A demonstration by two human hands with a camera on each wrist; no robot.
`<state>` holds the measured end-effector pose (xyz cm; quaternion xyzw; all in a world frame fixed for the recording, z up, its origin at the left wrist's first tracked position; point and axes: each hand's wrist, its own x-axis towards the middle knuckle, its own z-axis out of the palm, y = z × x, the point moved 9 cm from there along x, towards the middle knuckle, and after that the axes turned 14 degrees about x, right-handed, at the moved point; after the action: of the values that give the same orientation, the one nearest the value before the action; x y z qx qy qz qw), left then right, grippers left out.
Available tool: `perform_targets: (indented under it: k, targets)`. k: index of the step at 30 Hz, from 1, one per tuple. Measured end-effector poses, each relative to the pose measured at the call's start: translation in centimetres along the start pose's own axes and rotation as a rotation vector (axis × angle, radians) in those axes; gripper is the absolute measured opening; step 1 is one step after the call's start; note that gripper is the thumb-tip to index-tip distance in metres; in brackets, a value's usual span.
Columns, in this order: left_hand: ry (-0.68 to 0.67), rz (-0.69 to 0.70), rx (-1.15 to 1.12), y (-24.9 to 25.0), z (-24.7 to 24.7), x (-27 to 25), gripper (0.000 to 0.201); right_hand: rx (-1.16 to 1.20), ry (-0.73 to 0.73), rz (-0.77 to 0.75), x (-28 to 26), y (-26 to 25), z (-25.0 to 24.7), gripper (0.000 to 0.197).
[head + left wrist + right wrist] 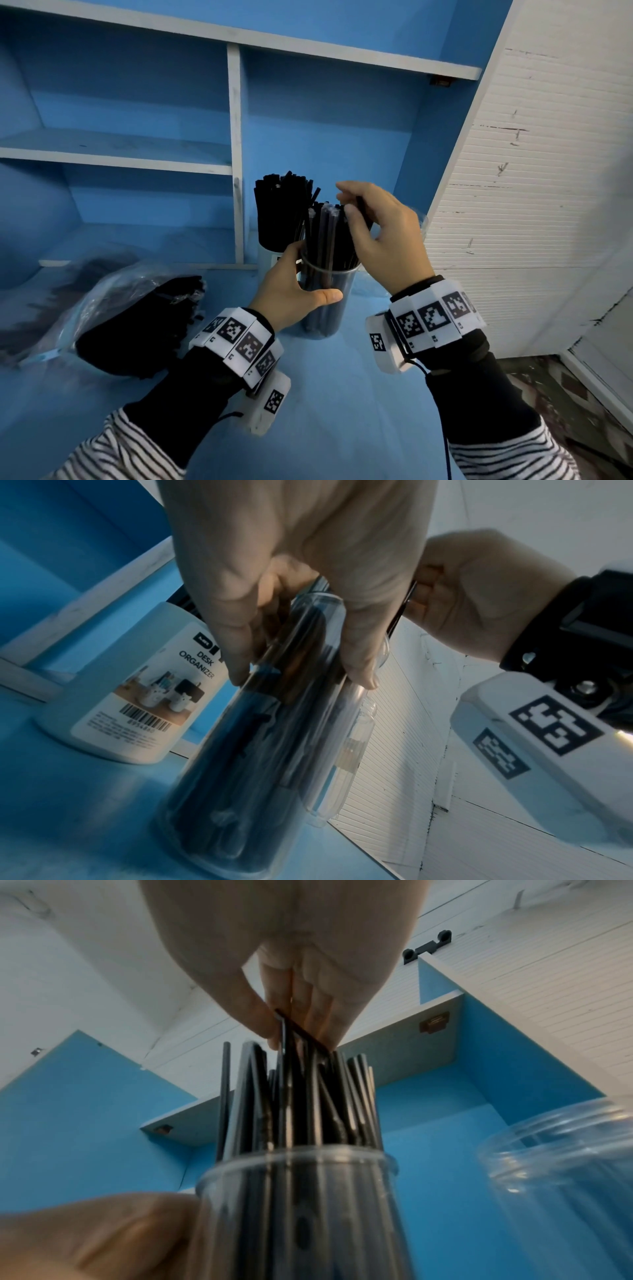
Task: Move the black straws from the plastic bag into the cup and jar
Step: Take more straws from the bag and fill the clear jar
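Observation:
A clear plastic cup stands on the blue counter, packed with black straws. My left hand grips the cup's side, thumb in front. Above it, my right hand pinches the tops of a few black straws standing in the cup. Behind it a white desk-organizer cup is full of black straws. The plastic bag with more black straws lies at the left.
A clear empty jar stands just right of the cup, mostly hidden behind my right hand in the head view. Blue shelves rise behind; a white slatted door stands open at the right.

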<state>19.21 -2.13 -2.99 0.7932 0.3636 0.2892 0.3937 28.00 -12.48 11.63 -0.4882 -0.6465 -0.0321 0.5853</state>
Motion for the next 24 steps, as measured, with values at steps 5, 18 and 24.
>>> perform_targets:
  k: [5,18,24]
  targets:
    - [0.004,0.011,0.008,0.2,-0.1,0.0,0.089,0.148,0.129,0.051,0.5,0.5,-1.2,0.018]
    - [0.003,0.005,-0.002,0.0,0.0,0.0,0.089,0.259,0.185,0.141,0.6,1.0,-2.2,0.005]
    - [0.006,0.012,0.004,0.0,-0.1,-0.1,0.086,0.171,0.121,0.131,0.5,1.6,-1.5,0.007]
